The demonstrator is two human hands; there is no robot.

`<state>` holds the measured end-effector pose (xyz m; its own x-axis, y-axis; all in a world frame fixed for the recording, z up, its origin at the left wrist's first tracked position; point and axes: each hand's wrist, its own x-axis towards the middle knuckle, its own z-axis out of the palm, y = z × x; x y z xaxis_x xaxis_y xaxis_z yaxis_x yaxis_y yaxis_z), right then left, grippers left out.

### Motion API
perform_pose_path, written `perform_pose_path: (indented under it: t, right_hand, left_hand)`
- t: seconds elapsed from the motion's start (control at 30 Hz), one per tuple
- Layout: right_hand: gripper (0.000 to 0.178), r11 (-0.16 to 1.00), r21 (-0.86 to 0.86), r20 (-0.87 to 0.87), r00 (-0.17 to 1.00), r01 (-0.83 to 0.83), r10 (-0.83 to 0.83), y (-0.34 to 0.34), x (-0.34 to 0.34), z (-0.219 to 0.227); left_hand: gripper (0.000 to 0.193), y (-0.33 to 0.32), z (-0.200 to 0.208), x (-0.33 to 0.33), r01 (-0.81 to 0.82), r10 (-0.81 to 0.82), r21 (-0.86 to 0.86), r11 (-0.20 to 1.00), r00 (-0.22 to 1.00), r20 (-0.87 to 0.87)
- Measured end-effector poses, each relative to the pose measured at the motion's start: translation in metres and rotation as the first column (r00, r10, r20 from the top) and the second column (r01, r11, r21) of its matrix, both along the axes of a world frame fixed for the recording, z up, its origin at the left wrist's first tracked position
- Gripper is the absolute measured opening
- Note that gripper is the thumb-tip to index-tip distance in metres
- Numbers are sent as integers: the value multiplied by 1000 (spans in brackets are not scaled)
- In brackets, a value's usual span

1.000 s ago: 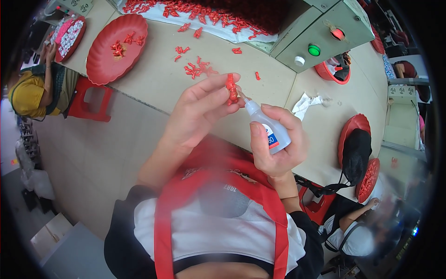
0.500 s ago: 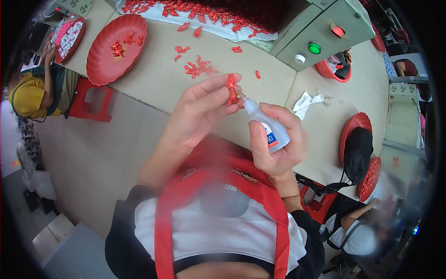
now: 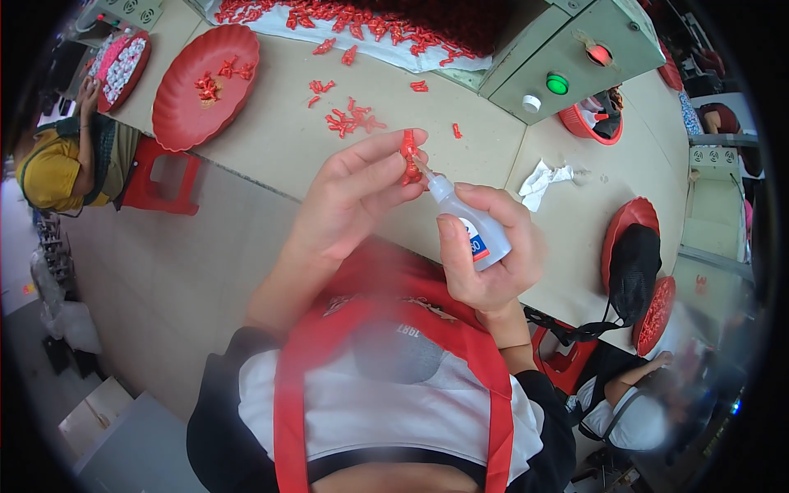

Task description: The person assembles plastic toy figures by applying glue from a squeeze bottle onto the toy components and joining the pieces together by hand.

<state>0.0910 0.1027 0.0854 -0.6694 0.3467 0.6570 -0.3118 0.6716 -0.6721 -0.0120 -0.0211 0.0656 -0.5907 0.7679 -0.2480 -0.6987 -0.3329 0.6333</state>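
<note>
1. The left hand (image 3: pixel 349 195) is raised above the near edge of the beige, smooth-topped bench (image 3: pixel 481 152), its fingers closed in a pinch on a small, glossy red figurine (image 3: pixel 409 149)
2. The figurine sits between the thumb and the fingertips, clear of the bench, its long side running away from the person and part of it hidden by the fingers
3. The right hand (image 3: pixel 501 246) has its fingers wrapped around a translucent white plastic squeeze bottle (image 3: pixel 491 234) with a blue, white and red label, the thumb on the near side
4. The bottle tilts toward the left hand, and its thin nozzle reaches the figurine's right side; whether the tip touches is too small to tell
5. Beyond the hands, a loose cluster of small red pieces (image 3: pixel 351 122) lies on the bench
6. To the left rests a large, round red plate with a scalloped rim (image 3: pixel 174 111), holding a few red pieces
7. On the right, a crumpled white tissue (image 3: pixel 538 182) lies near a round red plastic basket (image 3: pixel 604 141), the two apart
</note>
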Motion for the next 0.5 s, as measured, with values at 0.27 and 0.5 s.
perform_pose_path:
  t: [0.27,0.5]
  right_hand:
    - [30,1000,-7,-7,1000,-6,5,2,2,0]
    - [30,1000,-27,3,1000,-6,6,2,3,1]
  left_hand:
    - [35,1,0,0,-2,2,-13,1000,1000,3]
    - [34,1,-1,0,15,-15,7,1000,1000,-4]
